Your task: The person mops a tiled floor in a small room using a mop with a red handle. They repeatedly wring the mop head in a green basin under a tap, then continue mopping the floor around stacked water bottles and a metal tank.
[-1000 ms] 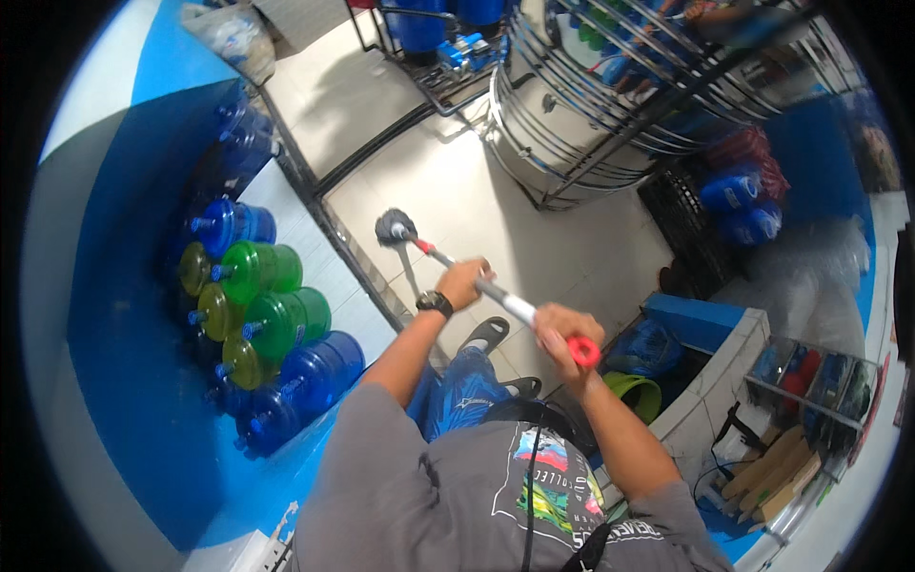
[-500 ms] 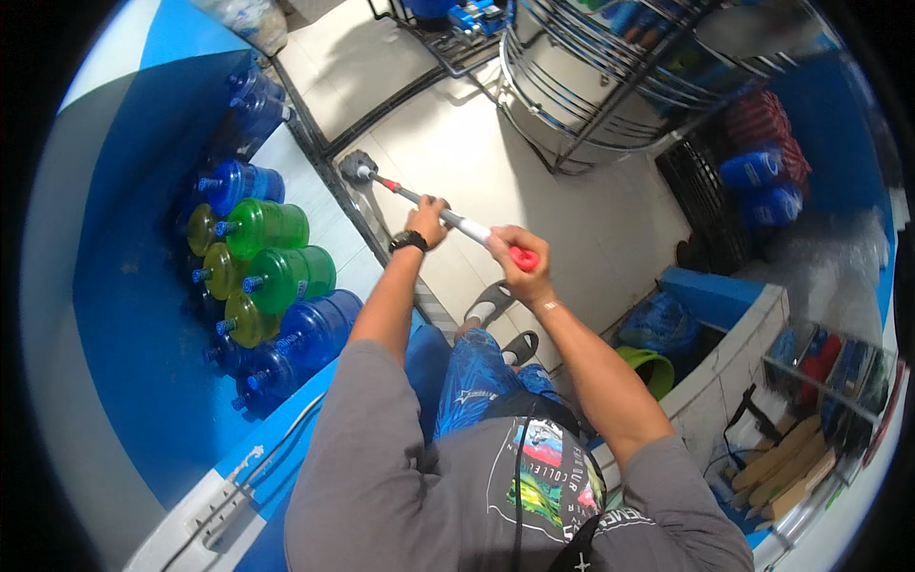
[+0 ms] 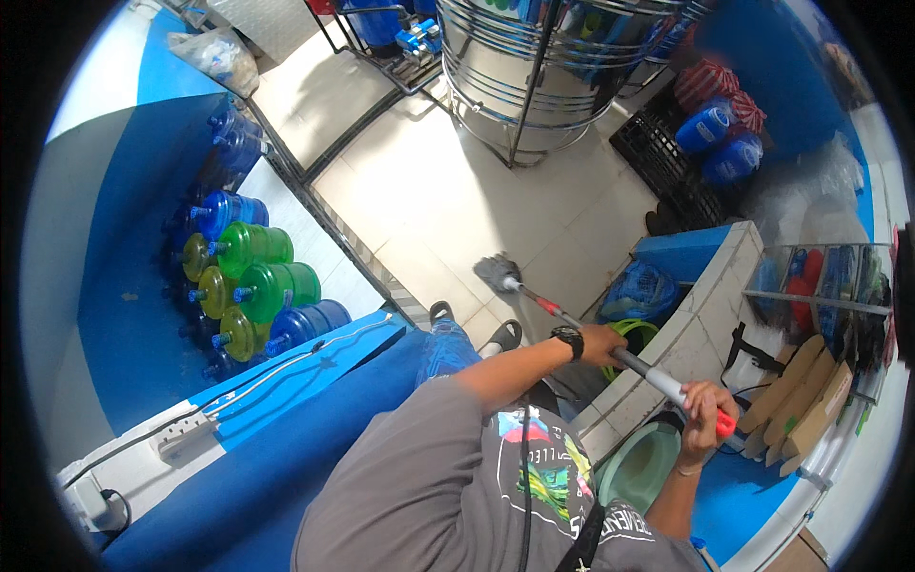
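A mop (image 3: 562,313) with a grey-white pole slants across the right half of the view. Its grey mop head (image 3: 497,272) rests on the pale tiled floor in front of my sandalled feet. My left hand (image 3: 603,345), below a black wristwatch, is wrapped round the middle of the pole. Near the red end cap, my right hand (image 3: 703,412) grips the upper end of the pole, close to the tiled ledge. Both hands are closed on the same pole.
Stacked water jugs (image 3: 277,291) lie on the left. A large steel tank (image 3: 519,86) stands ahead, with a black crate (image 3: 667,167) to its right. A tiled ledge (image 3: 681,329), a green basin (image 3: 640,465) and cardboard pieces (image 3: 801,391) are at the right. A power strip (image 3: 181,434) sits lower left.
The mop head has moved from beside the jug platform at the left to the floor nearer my feet. Both hands have swung right and closer with the pole, still gripping it.
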